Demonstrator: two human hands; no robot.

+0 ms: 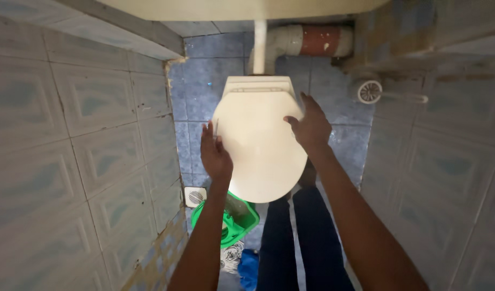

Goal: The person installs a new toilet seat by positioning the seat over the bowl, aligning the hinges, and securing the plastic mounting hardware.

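Cream plastic, smooth and oval, makes up the toilet lid point(258, 145), which is seen lowered flat over the bowl in the middle of a narrow tiled stall, its hinge end set toward the back wall. The left hand point(215, 153) is laid against the lid's left edge with fingers held together and pointing up; nothing is gripped in it. The right hand point(311, 128) is spread wide at the lid's right edge, thumb resting on the top surface, and nothing is held there either. A white pipe point(260, 46) is seen rising behind the lid, joined to a thicker grey and rust-coloured drain pipe point(312, 40). A toilet brush point(370, 91) is lying on the blue floor tiles point(204, 70) to the right. A green bucket point(239, 221) is placed near the lid's front left, by a white floor drain point(194, 196); its contents cannot be made out clearly. Dark trouser legs point(298, 242) are seen below the lid.
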